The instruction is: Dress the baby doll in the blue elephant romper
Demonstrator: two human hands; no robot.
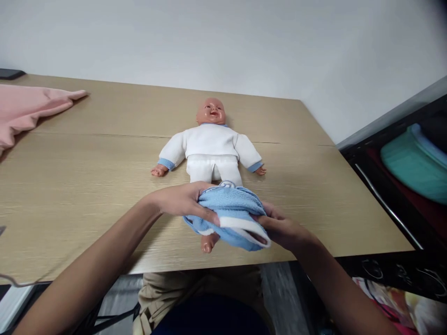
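Observation:
A baby doll [210, 144] in a white top with blue cuffs lies on its back on the wooden table [87, 177], head toward the wall. A bunched light blue garment with white trim [230, 214] covers its legs; one bare foot [207, 243] sticks out below it. My left hand [181, 201] grips the garment's left side, fingers curled over the cloth. My right hand [279, 228] pinches its right edge near the white trim.
A pink cloth [28, 109] lies at the table's far left, with a dark flat object [10, 73] behind it. To the right stands a dark shelf [391, 195] holding folded teal fabric [415, 167]. A white wall rises behind the table.

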